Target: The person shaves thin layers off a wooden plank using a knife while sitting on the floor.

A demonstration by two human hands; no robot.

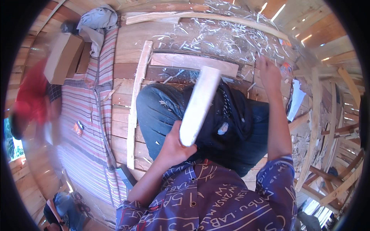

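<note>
Lettering [241, 188] in white runs all over my blue-purple shirt [208, 169], large and loose on the front, smaller toward one side, with two round buttons down the middle. One pale patch [222, 129] sits on the dark cloth at my lap, its marks too small to make out. One small orange-and-dark packet [79, 128] lies on the striped mat [77, 154] to my left; its print is too small for me to read.

My left hand [175, 146] is closed around the near end of one pale block [200, 106], thumb across the end and the other fingers mostly hidden. The block is tilted up over my lap, its far end pointing away from me. My right hand [268, 73] is out ahead on the right, above the floor near the shavings [227, 36]; its fingers look partly bent but are blurred, so I cannot tell how far open they are or whether they hold anything.

Three pieces of wood lie around my legs: one long strip [135, 111] on the left, one short board [192, 63] straight ahead and one long strip along the far side. The shavings are too many to count. Two other people are on my left, one in red [32, 96] beside one cardboard box [61, 57], one lower down [63, 211].
</note>
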